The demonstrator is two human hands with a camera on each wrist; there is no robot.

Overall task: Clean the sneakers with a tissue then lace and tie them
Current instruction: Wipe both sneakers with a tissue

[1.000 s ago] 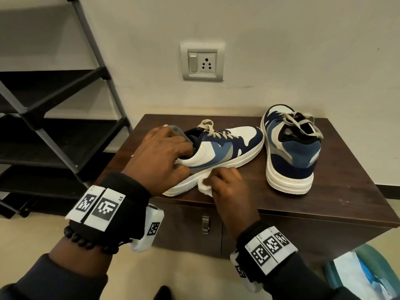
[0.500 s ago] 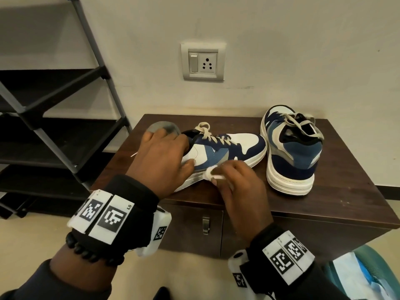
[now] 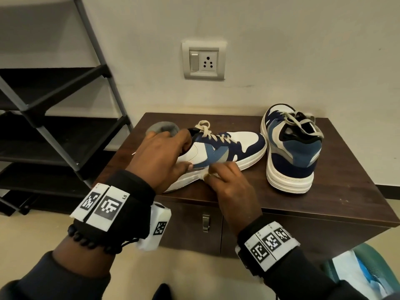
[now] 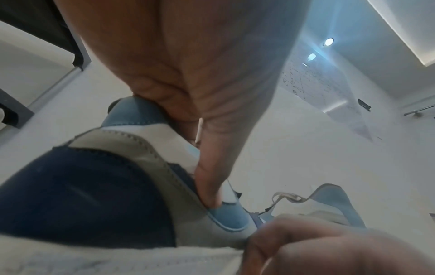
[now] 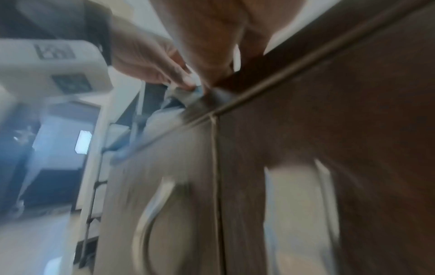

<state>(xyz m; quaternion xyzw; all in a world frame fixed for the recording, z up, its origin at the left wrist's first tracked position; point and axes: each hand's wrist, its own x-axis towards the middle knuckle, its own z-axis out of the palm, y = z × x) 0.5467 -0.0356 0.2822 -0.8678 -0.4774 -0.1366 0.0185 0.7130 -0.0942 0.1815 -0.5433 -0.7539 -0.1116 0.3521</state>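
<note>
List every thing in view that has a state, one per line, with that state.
Left hand: grips the heel collar of the near sneaker.
Right hand: pinches the white tissue against the sole.
Near blue-and-white sneaker: tilted, laced, on the brown wooden cabinet.
Far blue-and-white sneaker: upright, laces loose.
Cabinet doors: closed.

Near sneaker (image 3: 218, 152) is lain on its side on the dark wood table (image 3: 346, 191), toe pointed right, heel gripped by the left hand (image 3: 161, 156). A white tissue (image 3: 205, 172) is pinched in the right hand (image 3: 229, 182) and pressed to the midsole. Second sneaker (image 3: 291, 148) is stood upright to the right, heel toward camera, laces loose. Black rack (image 3: 54, 118) is seen at left, wall socket (image 3: 204, 59) above.
</note>
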